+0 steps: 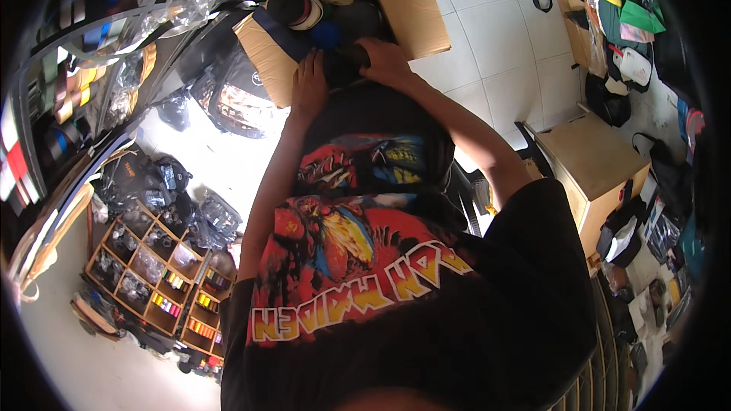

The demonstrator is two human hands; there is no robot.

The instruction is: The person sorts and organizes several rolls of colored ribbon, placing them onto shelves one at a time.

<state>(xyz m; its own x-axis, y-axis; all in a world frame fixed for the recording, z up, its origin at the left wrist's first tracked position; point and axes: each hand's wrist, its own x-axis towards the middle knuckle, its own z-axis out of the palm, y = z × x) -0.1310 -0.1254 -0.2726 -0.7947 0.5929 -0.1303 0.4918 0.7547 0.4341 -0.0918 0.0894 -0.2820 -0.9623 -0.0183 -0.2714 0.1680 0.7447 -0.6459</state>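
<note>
White square floor tiles [495,53] ran across the room at one o'clock, bright with glare spilling in near ten. A plain wooden cabinet [601,167] stood at three o'clock, bags and green cloth [620,7] piled beyond it at two. Down at eight o'clock, a wooden compartment rack [156,278] sat on the pale floor, and striped straps [68,53] hung at ten.

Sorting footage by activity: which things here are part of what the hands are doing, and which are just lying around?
In hand:
- left hand and right hand on a dark item
- open cardboard box

Lying about:
- wooden divided tray
- wooden cabinet
- green bag
</note>
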